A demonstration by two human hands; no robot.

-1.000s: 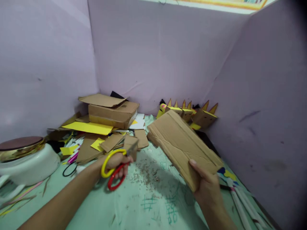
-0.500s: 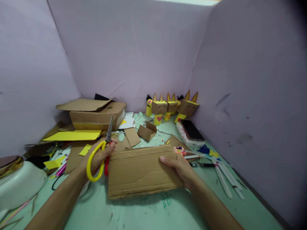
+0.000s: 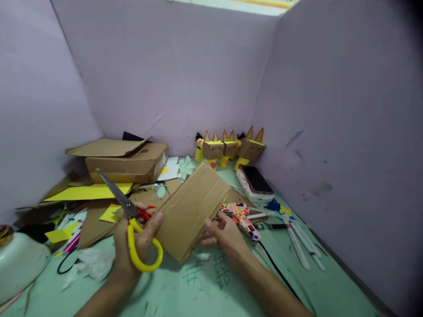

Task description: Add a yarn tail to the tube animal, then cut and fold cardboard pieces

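Here, a cardboard panel (image 3: 193, 209) was held tilted above the green table (image 3: 211, 286), gripped at its lower edge by the right hand (image 3: 224, 235). Scissors (image 3: 132, 224), blades closed, were clasped in the left hand (image 3: 139, 242). Cutting seemed imminent; opened blades would be needed.

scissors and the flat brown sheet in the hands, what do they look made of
Scissors: dull grey blades, likely metal; glossy yellow and red handles, probably plastic. Brown sheet: matte corrugated cardboard, judging by parallel ridges across its face and a thick edge. The left hand grips the scissors; the right hand holds the sheet.
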